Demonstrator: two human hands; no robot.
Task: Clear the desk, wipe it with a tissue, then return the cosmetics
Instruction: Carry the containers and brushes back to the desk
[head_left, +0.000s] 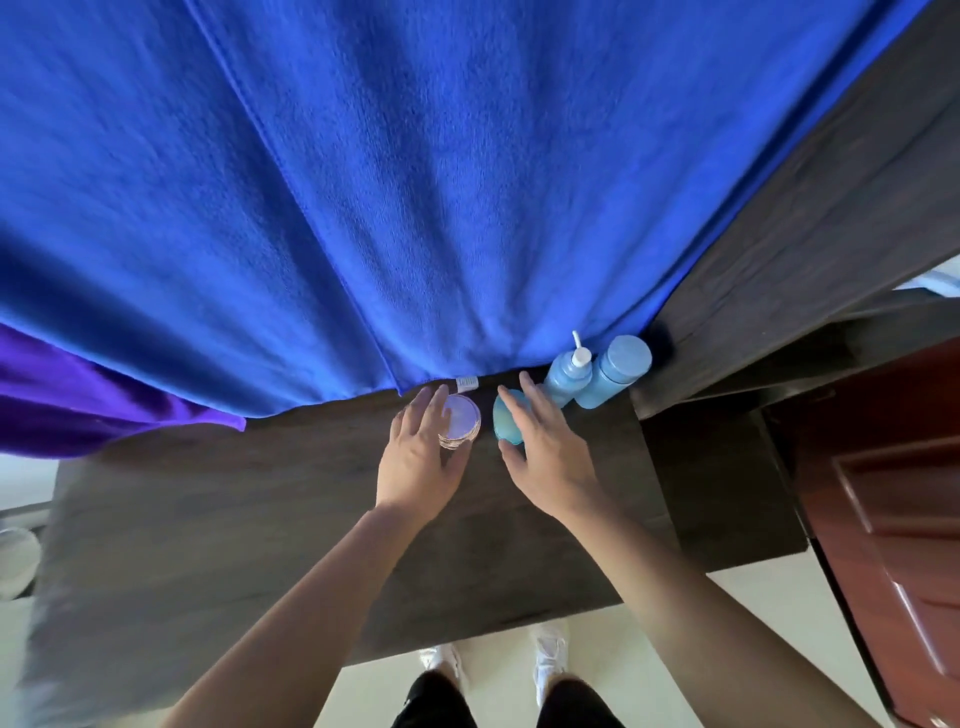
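On the dark wooden desk (291, 509), near its back edge, stands a clear glass jar (460, 422) with a pale lilac lid. My left hand (421, 457) holds it, fingers along its left side and thumb against its near side. Just to the right is a round teal-blue jar (505, 415). My right hand (545, 447) lies over it, fingers on its right side and thumb at its near edge. Behind my right hand stand a blue pump bottle (569, 371) and a blue capped bottle (613, 371), side by side against the back right corner.
A large blue towel (415, 182) hangs behind the desk, its hem reaching the desk's back edge, with a purple cloth (78, 395) at the left. A dark wooden panel (810, 234) rises at the right, beside a reddish-brown door (893, 509). My feet stand on a pale floor below.
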